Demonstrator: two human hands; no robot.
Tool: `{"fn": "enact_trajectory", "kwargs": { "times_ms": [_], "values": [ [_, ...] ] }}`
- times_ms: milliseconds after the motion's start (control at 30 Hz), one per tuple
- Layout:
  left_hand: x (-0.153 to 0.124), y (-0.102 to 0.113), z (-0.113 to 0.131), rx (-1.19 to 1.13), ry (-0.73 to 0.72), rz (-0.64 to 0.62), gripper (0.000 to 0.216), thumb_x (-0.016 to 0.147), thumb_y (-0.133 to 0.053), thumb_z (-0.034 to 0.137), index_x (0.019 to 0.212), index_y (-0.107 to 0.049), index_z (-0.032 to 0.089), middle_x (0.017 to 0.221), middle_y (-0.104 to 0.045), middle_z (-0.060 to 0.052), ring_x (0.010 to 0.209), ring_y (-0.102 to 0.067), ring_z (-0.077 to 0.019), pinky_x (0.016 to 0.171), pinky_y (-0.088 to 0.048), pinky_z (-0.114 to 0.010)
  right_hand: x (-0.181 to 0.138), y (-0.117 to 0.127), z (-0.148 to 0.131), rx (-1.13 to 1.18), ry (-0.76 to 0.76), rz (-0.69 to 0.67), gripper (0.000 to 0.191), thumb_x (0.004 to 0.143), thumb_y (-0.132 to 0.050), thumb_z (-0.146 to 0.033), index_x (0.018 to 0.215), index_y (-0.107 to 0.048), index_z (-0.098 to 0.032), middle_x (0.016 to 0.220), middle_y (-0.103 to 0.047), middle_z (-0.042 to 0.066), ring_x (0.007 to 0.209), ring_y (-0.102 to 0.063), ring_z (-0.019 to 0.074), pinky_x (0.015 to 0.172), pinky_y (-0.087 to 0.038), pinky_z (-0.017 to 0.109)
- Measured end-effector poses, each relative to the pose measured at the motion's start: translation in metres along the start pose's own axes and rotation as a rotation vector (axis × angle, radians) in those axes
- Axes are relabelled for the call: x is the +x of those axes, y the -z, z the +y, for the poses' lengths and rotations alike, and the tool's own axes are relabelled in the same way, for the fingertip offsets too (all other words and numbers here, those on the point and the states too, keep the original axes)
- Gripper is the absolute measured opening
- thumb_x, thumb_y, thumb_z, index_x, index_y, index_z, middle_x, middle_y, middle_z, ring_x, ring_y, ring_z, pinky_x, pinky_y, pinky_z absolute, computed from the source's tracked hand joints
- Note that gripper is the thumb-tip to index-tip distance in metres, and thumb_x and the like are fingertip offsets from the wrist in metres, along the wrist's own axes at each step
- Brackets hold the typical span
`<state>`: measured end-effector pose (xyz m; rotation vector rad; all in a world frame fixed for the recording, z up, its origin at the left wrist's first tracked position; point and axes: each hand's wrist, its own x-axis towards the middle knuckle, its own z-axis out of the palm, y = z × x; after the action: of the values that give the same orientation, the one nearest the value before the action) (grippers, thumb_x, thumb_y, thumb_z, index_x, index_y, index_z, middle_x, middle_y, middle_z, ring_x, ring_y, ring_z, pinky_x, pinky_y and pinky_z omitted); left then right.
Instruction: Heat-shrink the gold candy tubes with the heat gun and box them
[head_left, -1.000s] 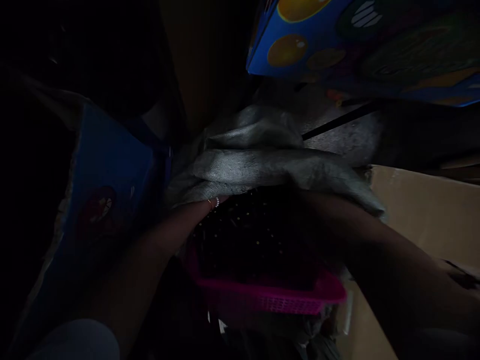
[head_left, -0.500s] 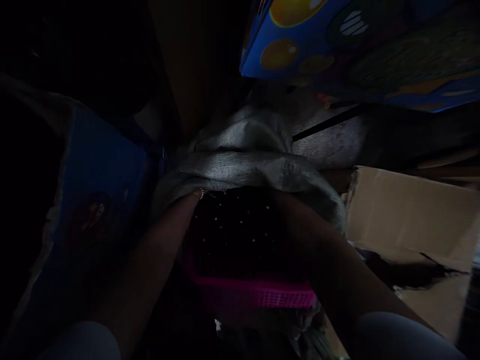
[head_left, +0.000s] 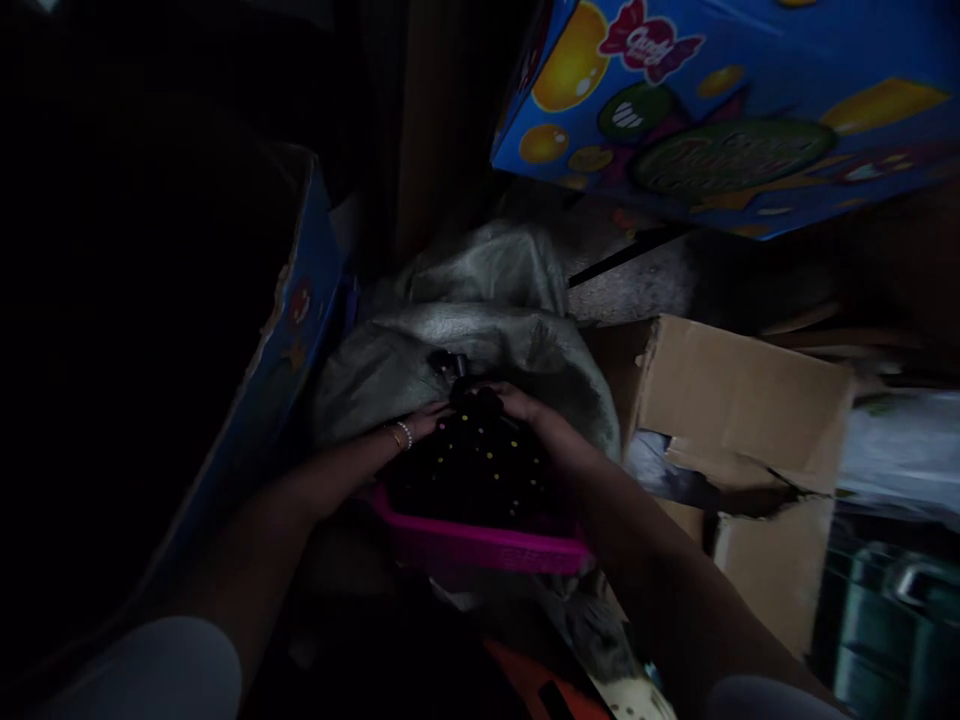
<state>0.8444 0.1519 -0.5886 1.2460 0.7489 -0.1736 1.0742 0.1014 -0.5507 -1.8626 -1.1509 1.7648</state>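
Note:
A pink plastic basket (head_left: 480,545) sits in dim light, heaped with black cloth (head_left: 487,460) printed with small coloured dots. At the far end of the heap my left hand (head_left: 431,418), with a beaded bracelet on its wrist, grips the cloth from the left. My right hand (head_left: 517,402) grips it from the right, close to the left one. Both hands have their fingertips partly lost in the dark folds. Behind them lies a greyish-green woven sack (head_left: 502,325), its mouth spread around the basket's far side, with a small dark object (head_left: 448,365) at its edge.
A blue candy-printed box (head_left: 697,120) hangs over the upper right. Another blue carton (head_left: 300,310) stands at the left. To the right are a torn brown cardboard box (head_left: 750,400) and a dark green container (head_left: 892,630). Something orange (head_left: 540,685) lies at the bottom.
Both hands, earlier hidden under the sack's edge, now show on top of the dotted cloth. The cloth is bunched up between them. The view has shifted, showing more at the right.

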Motion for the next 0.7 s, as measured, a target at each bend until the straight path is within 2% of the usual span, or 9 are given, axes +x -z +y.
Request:
{"fn": "enact_trajectory", "kwargs": {
  "times_ms": [100, 200, 267, 333, 467, 533, 600, 700],
  "values": [
    [-0.030, -0.033, -0.013, 0.156, -0.078, -0.015, 0.052, 0.086, -0.067, 0.043, 0.132, -0.062, 0.020, 0.140, -0.056, -0.009, 0.136, -0.043, -0.0267, 0.118, -0.030, -0.042, -0.039, -0.029, 0.019, -0.106, 0.173, 0.059, 0.047, 0.085, -0.058, -0.063, 0.091, -0.079, -0.021, 0.115, -0.071, 0.008, 0.116, -0.060, 0.0281, 0.105, -0.043, 0.045],
    [-0.068, -0.053, -0.016, 0.430, -0.192, -0.077, 0.054, 0.085, -0.066, 0.044, 0.133, -0.062, 0.019, 0.147, -0.046, -0.011, 0.140, -0.037, -0.0285, 0.121, -0.026, -0.040, -0.100, -0.066, 0.033, -0.398, 0.359, 0.183, 0.038, 0.093, -0.053, -0.051, 0.111, -0.076, -0.027, 0.130, -0.065, 0.007, 0.122, -0.055, 0.0275, 0.110, -0.036, 0.050],
    [-0.093, -0.057, -0.009, 0.580, -0.226, -0.066, 0.059, 0.087, -0.064, 0.045, 0.138, -0.058, 0.016, 0.154, -0.035, -0.015, 0.142, -0.033, -0.0310, 0.121, -0.025, -0.041, -0.133, -0.091, 0.035, -0.568, 0.371, 0.257, 0.039, 0.098, -0.048, -0.044, 0.127, -0.069, -0.028, 0.136, -0.061, 0.009, 0.123, -0.054, 0.0277, 0.111, -0.034, 0.053],
    [-0.112, -0.060, 0.001, 0.713, -0.224, -0.035, 0.062, 0.086, -0.064, 0.047, 0.140, -0.057, 0.017, 0.155, -0.032, -0.016, 0.142, -0.031, -0.0343, 0.121, -0.023, -0.045, -0.155, -0.114, 0.036, -0.667, 0.358, 0.315, 0.042, 0.100, -0.043, -0.039, 0.134, -0.064, -0.026, 0.137, -0.058, 0.012, 0.127, -0.052, 0.0283, 0.114, -0.031, 0.055],
    [-0.141, -0.080, 0.017, 0.855, -0.191, -0.003, 0.062, 0.084, -0.065, 0.045, 0.143, -0.054, 0.029, 0.153, -0.035, -0.012, 0.142, -0.027, -0.0390, 0.118, -0.021, -0.057, -0.180, -0.162, 0.043, -0.690, 0.340, 0.426, 0.050, 0.099, -0.042, -0.033, 0.146, -0.051, -0.019, 0.141, -0.052, 0.017, 0.130, -0.048, 0.0290, 0.113, -0.037, 0.053],
    [-0.152, -0.094, 0.017, 0.885, -0.204, 0.037, 0.067, 0.081, -0.067, 0.042, 0.146, -0.051, 0.032, 0.160, -0.026, -0.011, 0.146, -0.016, -0.0430, 0.117, -0.018, -0.063, -0.188, -0.187, 0.050, -0.695, 0.308, 0.542, 0.055, 0.097, -0.043, -0.029, 0.151, -0.042, -0.018, 0.149, -0.043, 0.019, 0.137, -0.042, 0.0311, 0.113, -0.037, 0.054],
    [-0.162, -0.102, 0.014, 0.905, -0.230, 0.028, 0.072, 0.074, -0.072, 0.037, 0.144, -0.053, 0.032, 0.165, -0.012, -0.009, 0.148, -0.004, -0.0470, 0.116, -0.013, -0.067, -0.191, -0.209, 0.057, -0.725, 0.264, 0.650, 0.058, 0.095, -0.046, -0.027, 0.152, -0.040, -0.019, 0.157, -0.031, 0.020, 0.143, -0.033, 0.0353, 0.114, -0.030, 0.061],
    [-0.172, -0.094, 0.013, 0.903, -0.210, 0.023, 0.068, 0.065, -0.077, 0.028, 0.132, -0.064, 0.032, 0.167, -0.006, -0.004, 0.149, 0.001, -0.0481, 0.116, -0.007, -0.069, -0.186, -0.230, 0.065, -0.752, 0.194, 0.692, 0.060, 0.093, -0.050, -0.026, 0.152, -0.039, -0.024, 0.165, -0.013, 0.017, 0.145, -0.029, 0.0408, 0.113, -0.025, 0.068]
  ]
}}
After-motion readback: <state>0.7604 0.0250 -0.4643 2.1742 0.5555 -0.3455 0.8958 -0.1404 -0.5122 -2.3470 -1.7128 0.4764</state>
